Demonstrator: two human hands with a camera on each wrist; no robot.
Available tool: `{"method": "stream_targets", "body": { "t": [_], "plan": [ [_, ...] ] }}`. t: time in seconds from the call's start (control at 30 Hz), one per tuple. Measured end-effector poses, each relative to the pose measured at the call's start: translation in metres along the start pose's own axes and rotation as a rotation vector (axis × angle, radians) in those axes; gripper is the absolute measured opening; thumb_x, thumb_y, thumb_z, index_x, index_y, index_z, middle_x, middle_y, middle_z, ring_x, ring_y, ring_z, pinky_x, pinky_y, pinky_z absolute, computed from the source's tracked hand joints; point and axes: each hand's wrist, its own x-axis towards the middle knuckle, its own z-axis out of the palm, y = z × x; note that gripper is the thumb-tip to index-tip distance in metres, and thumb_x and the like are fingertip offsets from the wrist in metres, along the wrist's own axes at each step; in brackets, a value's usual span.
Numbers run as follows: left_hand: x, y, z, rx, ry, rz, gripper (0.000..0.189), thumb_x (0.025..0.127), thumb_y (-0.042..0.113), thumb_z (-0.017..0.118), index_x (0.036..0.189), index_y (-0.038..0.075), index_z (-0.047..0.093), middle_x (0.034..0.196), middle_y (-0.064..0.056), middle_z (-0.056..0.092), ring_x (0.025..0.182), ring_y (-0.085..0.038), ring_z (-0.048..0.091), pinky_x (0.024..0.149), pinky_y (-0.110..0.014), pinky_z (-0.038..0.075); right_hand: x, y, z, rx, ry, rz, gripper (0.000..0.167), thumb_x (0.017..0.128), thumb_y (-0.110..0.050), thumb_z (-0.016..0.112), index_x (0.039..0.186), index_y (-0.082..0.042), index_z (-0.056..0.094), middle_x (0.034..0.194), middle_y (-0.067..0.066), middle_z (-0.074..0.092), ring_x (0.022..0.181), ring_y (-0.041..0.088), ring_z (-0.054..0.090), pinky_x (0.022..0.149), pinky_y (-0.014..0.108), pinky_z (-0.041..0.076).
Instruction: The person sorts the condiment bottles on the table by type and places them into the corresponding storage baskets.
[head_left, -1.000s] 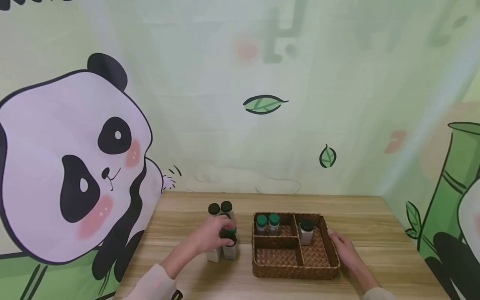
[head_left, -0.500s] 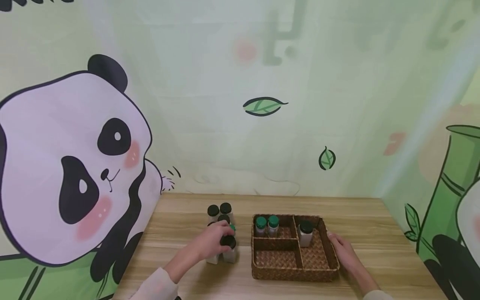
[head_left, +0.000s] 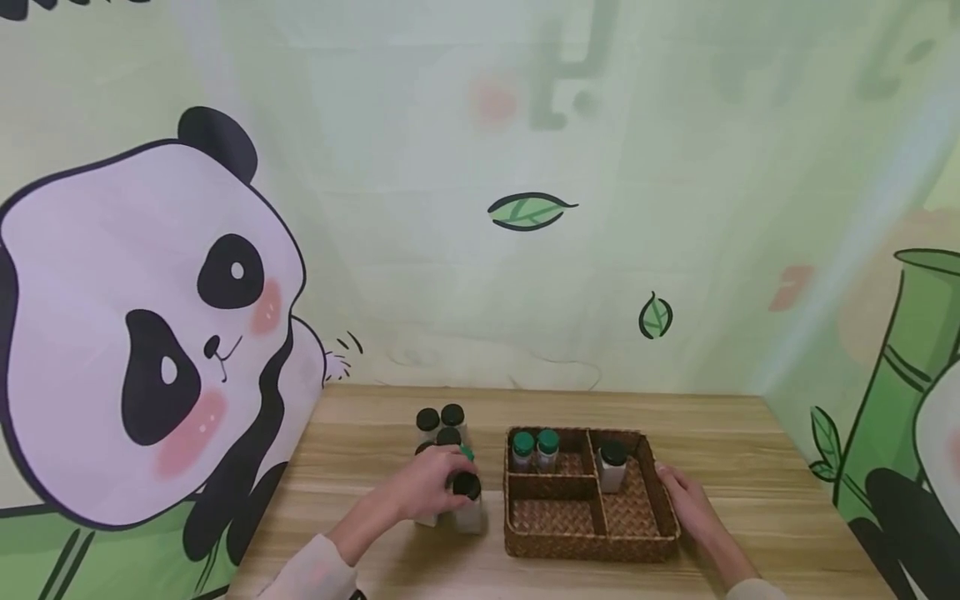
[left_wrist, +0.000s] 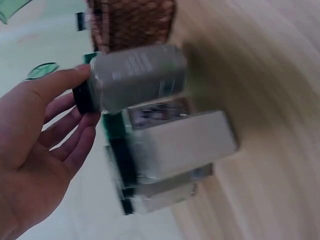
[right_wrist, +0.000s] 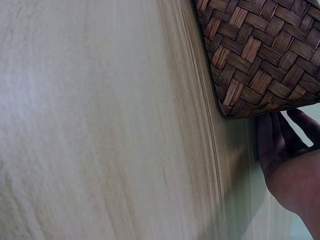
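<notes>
My left hand [head_left: 431,483] pinches a squarish spice jar [left_wrist: 140,75] by its black lid [head_left: 466,485], thumb on one side and fingers on the other. The jar is upright, to the right of the other jars. Behind and beside it stand several more jars [left_wrist: 185,147], most with black lids and one with a green lid [left_wrist: 114,126]; my hand partly hides them in the head view. My right hand [head_left: 690,500] rests its fingers against the right side of the brown woven divided basket [right_wrist: 265,55].
In the basket's back left compartment stand two small jars with green lids [head_left: 536,440]. One black-lidded jar [head_left: 612,467] stands in its right compartment. The wooden table [head_left: 375,567] meets a panda-printed backdrop [head_left: 420,250] at its back edge.
My left hand has lowered onto the front black-lidded jar, taken hold of its lid and brought it slightly right, away from the group. The right hand has stayed at the basket.
</notes>
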Motion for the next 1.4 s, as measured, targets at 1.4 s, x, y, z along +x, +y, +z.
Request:
{"method": "stream_targets", "body": {
  "t": [1.4],
  "plan": [
    [0.045, 0.047, 0.051, -0.250, 0.037, -0.062, 0.039, 0.091, 0.022, 0.087, 0.126, 0.010, 0.075, 0.116, 0.003, 0.067, 0.094, -0.010, 0.063, 0.077, -0.021, 0.054, 0.000, -0.002, 0.002, -0.003, 0.009, 0.007, 0.079, 0.115, -0.054, 0.033, 0.158, 0.013, 0.035, 0.159, 0.034, 0.040, 0.149, 0.052, 0.036, 0.122, 0.061, 0.028]
  ]
}}
